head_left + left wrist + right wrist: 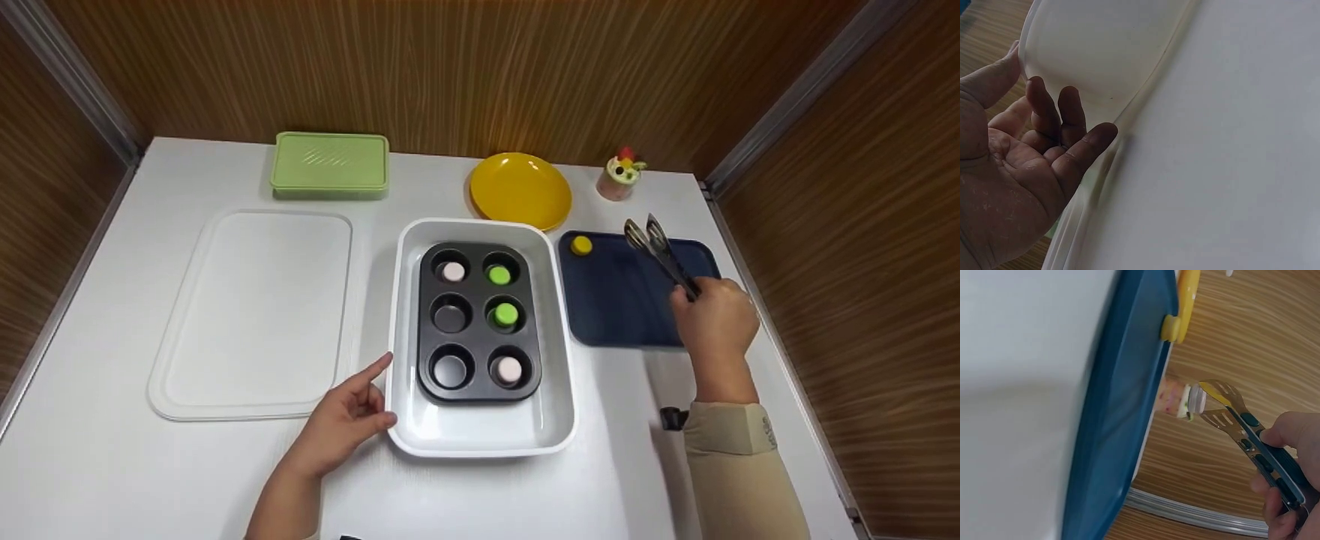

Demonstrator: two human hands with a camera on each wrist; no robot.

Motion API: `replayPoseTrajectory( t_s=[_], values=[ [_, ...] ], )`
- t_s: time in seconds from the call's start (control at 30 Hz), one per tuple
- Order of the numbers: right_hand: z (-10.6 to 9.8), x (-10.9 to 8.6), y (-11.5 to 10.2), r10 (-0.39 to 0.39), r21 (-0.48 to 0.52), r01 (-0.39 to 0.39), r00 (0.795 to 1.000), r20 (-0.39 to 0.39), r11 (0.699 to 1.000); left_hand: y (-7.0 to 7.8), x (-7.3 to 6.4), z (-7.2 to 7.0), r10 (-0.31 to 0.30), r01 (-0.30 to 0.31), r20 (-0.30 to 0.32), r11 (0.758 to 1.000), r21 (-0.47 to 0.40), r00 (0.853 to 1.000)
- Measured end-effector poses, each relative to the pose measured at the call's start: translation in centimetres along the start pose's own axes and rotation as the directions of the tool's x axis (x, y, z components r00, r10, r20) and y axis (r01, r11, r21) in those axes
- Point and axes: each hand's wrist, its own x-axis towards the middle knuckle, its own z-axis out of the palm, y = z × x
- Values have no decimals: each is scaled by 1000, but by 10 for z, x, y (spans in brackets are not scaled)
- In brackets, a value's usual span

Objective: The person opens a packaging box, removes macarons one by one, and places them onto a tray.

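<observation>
My left hand [347, 421] is at the left side of a deep white tray [486, 439]. Its index finger and thumb are spread, tips at the tray wall, while the other fingers bend inward. Inside the tray lies a dark muffin tin [480, 330], with two light pink cylinders [509, 369] and two green ones [505, 313] in its cups. My right hand [718, 319] grips metal tongs [666, 255] above the dark blue board [619, 300]. A pale round thing [1198, 398] shows at the tong tips; I cannot tell whether they hold it.
A yellow cylinder [581, 245] sits on the blue board's far left corner. Behind stand a yellow plate [520, 187], a decorated dessert cup [616, 184] and a green lidded box [330, 165]. A flat white lid [259, 315] lies left. Wooden panels [862, 247] enclose the table.
</observation>
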Motion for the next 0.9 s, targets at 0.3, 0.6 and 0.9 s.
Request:
replayPoseTrajectory(
  t_s=[0.3,0.6,0.9],
  values=[
    [9,6,6,47,8,-49,993,111,999,0,1,0,-42,42,-1,999,10,999],
    [23,9,9,32,-2,-32,993,116,999,-3,1,0,-21,21,0,1000,17,1000],
    [31,13,13,43,-10,-42,990,131,999,-3,1,0,-37,37,-5,999,23,999]
  ],
)
